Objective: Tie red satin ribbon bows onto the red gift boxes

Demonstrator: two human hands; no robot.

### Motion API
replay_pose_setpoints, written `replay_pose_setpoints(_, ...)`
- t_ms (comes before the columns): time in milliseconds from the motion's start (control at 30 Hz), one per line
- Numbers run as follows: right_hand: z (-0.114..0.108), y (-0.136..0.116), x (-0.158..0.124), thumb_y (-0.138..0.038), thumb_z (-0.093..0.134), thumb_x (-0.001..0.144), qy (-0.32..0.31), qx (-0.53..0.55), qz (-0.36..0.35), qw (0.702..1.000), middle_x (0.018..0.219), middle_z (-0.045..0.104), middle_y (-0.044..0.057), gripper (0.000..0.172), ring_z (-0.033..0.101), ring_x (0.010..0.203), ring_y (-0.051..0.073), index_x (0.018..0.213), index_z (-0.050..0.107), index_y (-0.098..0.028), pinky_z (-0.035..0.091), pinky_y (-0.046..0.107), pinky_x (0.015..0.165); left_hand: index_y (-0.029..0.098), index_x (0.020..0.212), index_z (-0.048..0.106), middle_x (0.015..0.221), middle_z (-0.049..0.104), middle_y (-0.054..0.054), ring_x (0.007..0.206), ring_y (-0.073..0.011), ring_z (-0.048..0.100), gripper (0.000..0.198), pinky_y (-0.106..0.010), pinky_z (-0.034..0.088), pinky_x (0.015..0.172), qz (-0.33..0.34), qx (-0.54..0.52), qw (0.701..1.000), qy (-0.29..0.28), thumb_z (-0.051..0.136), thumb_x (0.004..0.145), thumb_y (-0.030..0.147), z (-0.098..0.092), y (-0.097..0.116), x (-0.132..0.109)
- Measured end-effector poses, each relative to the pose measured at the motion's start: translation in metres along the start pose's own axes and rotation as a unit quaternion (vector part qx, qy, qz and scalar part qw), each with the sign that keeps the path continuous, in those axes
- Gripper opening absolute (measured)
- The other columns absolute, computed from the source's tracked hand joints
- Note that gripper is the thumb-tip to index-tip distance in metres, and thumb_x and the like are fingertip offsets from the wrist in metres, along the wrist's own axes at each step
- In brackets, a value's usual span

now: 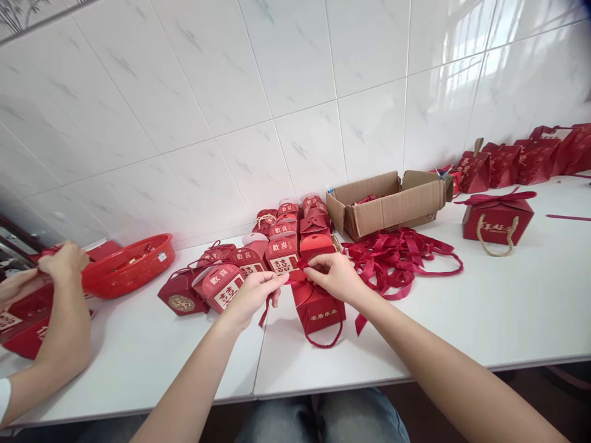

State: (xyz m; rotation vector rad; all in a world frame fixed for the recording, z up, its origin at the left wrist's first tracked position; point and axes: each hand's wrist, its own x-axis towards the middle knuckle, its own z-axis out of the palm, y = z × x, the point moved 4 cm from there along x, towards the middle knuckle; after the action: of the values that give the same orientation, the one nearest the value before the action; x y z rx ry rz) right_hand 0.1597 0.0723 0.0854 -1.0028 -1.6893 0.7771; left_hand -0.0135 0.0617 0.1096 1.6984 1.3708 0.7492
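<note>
A small red gift box [318, 311] with gold characters and a cord handle stands on the white table [484, 314] just in front of me. A red ribbon [298, 275] lies across its top. My left hand [256, 292] pinches the ribbon's left end, fingers closed. My right hand [335, 275] pinches the ribbon at the box's top, fingers closed. One loose ribbon tail [361, 322] hangs down by my right wrist.
Several finished red boxes [258, 258] cluster behind the hands. A pile of loose red ribbons [401, 255] lies to the right, before an open cardboard carton [392, 203]. A ribboned box [497, 218] and red bags [521, 159] stand far right. Another person's hands [50, 267] work beside a red basket [129, 266].
</note>
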Motion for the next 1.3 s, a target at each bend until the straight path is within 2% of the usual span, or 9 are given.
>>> replay_pose_setpoints(267, 0.007, -0.013, -0.008, -0.023, 0.055, 0.077, -0.049, -0.045, -0.092, 0.994, 0.059, 0.056, 0.001, 0.014, 0.045, 0.056, 0.013, 0.065, 0.062, -0.020, 0.033, 0.027, 0.059, 0.016, 0.061, 0.064, 0.062, 0.061, -0.004, 0.059, -0.0143, 0.054, 0.030, -0.030, 0.044, 0.065, 0.056, -0.046, 0.996, -0.052, 0.065, 0.076, 0.042, 0.005, 0.057, 0.015)
replay_pose_setpoints(400, 0.008, -0.010, -0.007, -0.029, 0.051, 0.083, -0.043, -0.055, -0.075, 0.995, 0.053, 0.043, -0.002, 0.033, 0.035, 0.052, 0.010, 0.054, 0.041, -0.019, 0.028, 0.026, 0.055, 0.018, 0.096, 0.069, 0.089, 0.070, -0.007, 0.085, -0.0196, 0.063, 0.031, -0.033, 0.046, 0.081, 0.090, -0.120, 0.988, -0.029, 0.070, 0.072, 0.039, 0.007, 0.065, 0.038)
replay_pose_setpoints(467, 0.009, -0.008, -0.006, -0.029, 0.049, 0.085, -0.039, -0.042, -0.064, 0.996, 0.054, 0.041, -0.002, 0.035, 0.033, 0.053, 0.010, 0.054, 0.036, -0.019, 0.026, 0.027, 0.054, 0.019, 0.105, 0.065, 0.097, 0.068, -0.006, 0.092, -0.0196, 0.062, 0.039, -0.034, 0.045, 0.087, 0.113, -0.164, 0.980, 0.006, 0.070, 0.073, 0.041, 0.005, 0.059, 0.049)
replay_pose_setpoints(600, 0.010, -0.002, -0.004, -0.031, 0.048, 0.086, -0.042, -0.004, -0.048, 0.998, 0.056, 0.037, -0.003, 0.035, 0.032, 0.054, 0.010, 0.055, 0.035, -0.019, 0.026, 0.026, 0.054, 0.017, 0.075, 0.061, 0.074, 0.060, 0.000, 0.074, -0.0130, 0.057, 0.032, -0.027, 0.044, 0.077, 0.142, -0.156, 0.973, 0.093, 0.063, 0.077, 0.049, -0.002, 0.032, 0.056)
replay_pose_setpoints(700, 0.010, 0.000, -0.003, -0.032, 0.049, 0.085, -0.035, 0.007, -0.038, 0.999, 0.055, 0.038, -0.003, 0.034, 0.033, 0.053, 0.010, 0.056, 0.038, -0.019, 0.027, 0.025, 0.053, 0.016, 0.068, 0.059, 0.064, 0.053, 0.001, 0.064, -0.0108, 0.050, 0.040, -0.024, 0.041, 0.066, 0.160, -0.099, 0.981, 0.041, 0.058, 0.080, 0.053, 0.006, 0.014, 0.052)
replay_pose_setpoints(833, 0.011, -0.001, -0.005, -0.030, 0.048, 0.085, -0.002, -0.001, -0.042, 0.999, 0.056, 0.048, -0.002, 0.028, 0.039, 0.053, 0.011, 0.059, 0.050, -0.018, 0.030, 0.024, 0.052, 0.015, 0.071, 0.064, 0.069, 0.059, 0.000, 0.067, -0.0117, 0.053, 0.032, -0.023, 0.042, 0.065, 0.205, -0.090, 0.974, -0.023, 0.065, 0.077, 0.047, 0.017, -0.001, 0.047)
replay_pose_setpoints(1033, 0.013, 0.003, -0.007, -0.026, 0.057, 0.081, 0.087, 0.008, -0.035, 0.996, 0.067, 0.063, -0.001, 0.007, 0.055, 0.061, 0.013, 0.082, 0.054, -0.020, 0.041, 0.024, 0.060, 0.017, 0.073, 0.074, 0.077, 0.069, -0.003, 0.076, -0.0157, 0.061, 0.019, -0.026, 0.048, 0.073, 0.228, -0.144, 0.962, 0.047, 0.072, 0.072, 0.037, 0.018, -0.021, 0.050)
replay_pose_setpoints(1133, 0.013, 0.007, -0.008, -0.027, 0.062, 0.078, 0.117, 0.043, -0.013, 0.992, 0.065, 0.062, -0.005, 0.027, 0.059, 0.061, 0.014, 0.097, 0.044, -0.022, 0.044, 0.025, 0.062, 0.018, 0.074, 0.075, 0.075, 0.072, -0.004, 0.074, -0.0161, 0.062, 0.020, -0.027, 0.049, 0.072, 0.205, -0.156, 0.964, 0.063, 0.072, 0.073, 0.038, 0.019, -0.027, 0.049)
replay_pose_setpoints(1300, 0.012, 0.003, -0.009, -0.024, 0.061, 0.080, 0.104, 0.007, -0.037, 0.994, 0.064, 0.061, -0.005, 0.026, 0.059, 0.061, 0.013, 0.104, 0.053, -0.023, 0.046, 0.025, 0.064, 0.017, 0.076, 0.074, 0.077, 0.072, -0.004, 0.074, -0.0159, 0.063, 0.021, -0.026, 0.049, 0.071, 0.202, -0.155, 0.965, 0.058, 0.070, 0.074, 0.038, 0.021, -0.031, 0.046)
